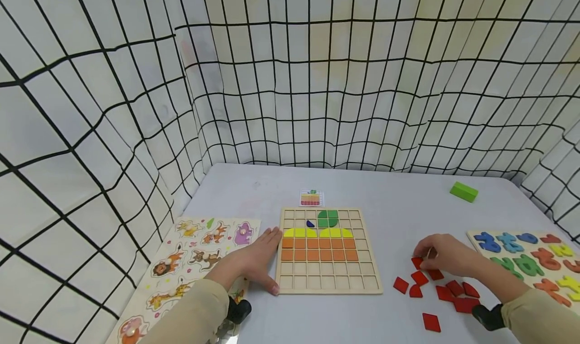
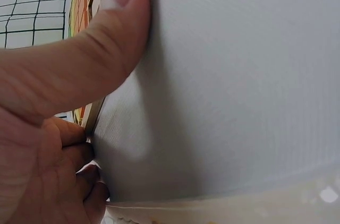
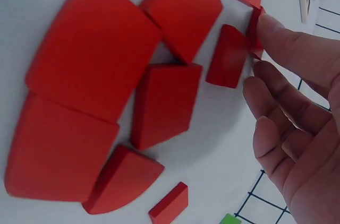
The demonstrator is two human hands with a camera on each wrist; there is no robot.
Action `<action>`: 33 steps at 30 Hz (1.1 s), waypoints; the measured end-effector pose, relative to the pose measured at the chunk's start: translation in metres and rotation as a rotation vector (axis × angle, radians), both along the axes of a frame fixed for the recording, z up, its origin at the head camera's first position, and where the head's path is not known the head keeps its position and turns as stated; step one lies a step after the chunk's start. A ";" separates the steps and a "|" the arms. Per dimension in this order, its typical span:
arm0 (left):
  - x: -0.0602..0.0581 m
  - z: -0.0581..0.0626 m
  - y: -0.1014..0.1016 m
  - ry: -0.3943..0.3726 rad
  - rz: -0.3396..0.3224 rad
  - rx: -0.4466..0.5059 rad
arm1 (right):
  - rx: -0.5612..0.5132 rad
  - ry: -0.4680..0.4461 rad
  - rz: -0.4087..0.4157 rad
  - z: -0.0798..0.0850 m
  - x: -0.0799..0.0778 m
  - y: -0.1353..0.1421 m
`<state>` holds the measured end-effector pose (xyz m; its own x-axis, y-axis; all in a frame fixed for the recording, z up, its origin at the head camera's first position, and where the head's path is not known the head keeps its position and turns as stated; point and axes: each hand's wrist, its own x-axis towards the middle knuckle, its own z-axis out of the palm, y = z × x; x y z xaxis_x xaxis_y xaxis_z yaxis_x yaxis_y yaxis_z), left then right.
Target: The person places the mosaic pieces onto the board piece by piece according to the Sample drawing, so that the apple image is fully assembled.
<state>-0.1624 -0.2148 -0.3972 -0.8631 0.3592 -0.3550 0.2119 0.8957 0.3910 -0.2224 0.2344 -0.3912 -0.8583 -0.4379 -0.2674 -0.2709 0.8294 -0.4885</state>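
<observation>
My left hand (image 1: 256, 257) lies along the left edge of a wooden grid board (image 1: 328, 284), its fingers straight and its thumb at the lower left corner. In the left wrist view the thumb (image 2: 114, 38) touches the board's side. The grid holds orange squares (image 1: 319, 249), yellow pieces (image 1: 294, 232), green pieces (image 1: 328, 218) and a small dark blue piece (image 1: 310, 223). My right hand (image 1: 446, 255) pinches a red tile (image 3: 256, 33) between thumb and fingertips. Several other red tiles (image 1: 465, 304) are scattered around and below that hand, some square, some with a rounded side.
A small picture card (image 1: 311, 198) lies behind the board. An animal puzzle (image 1: 167, 283) is on the left and a number puzzle (image 1: 527, 253) on the right. A green block (image 1: 463, 192) sits at the back right. Black netting (image 1: 308, 92) hangs around the white table.
</observation>
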 end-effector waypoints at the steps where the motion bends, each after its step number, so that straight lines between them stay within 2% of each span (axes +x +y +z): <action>1: 0.000 0.000 0.000 0.000 0.000 0.000 | 0.000 0.005 0.006 -0.001 0.000 -0.001; 10: 0.001 0.000 -0.003 0.000 0.002 0.009 | 0.020 0.037 -0.014 -0.003 0.002 -0.013; 15: 0.001 0.000 -0.002 -0.008 -0.001 0.006 | -0.022 0.146 0.003 0.001 0.002 -0.031; 20: -0.001 0.001 0.000 -0.023 -0.003 -0.010 | -0.118 0.214 0.049 0.005 0.004 -0.070; 33: -0.001 -0.001 -0.001 -0.027 0.011 0.000 | -0.244 0.112 0.228 -0.001 0.011 -0.195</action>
<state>-0.1636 -0.2158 -0.3982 -0.8571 0.3501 -0.3779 0.1919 0.8978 0.3964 -0.2115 0.0394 -0.3918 -0.7490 -0.6613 -0.0412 -0.4987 0.6036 -0.6220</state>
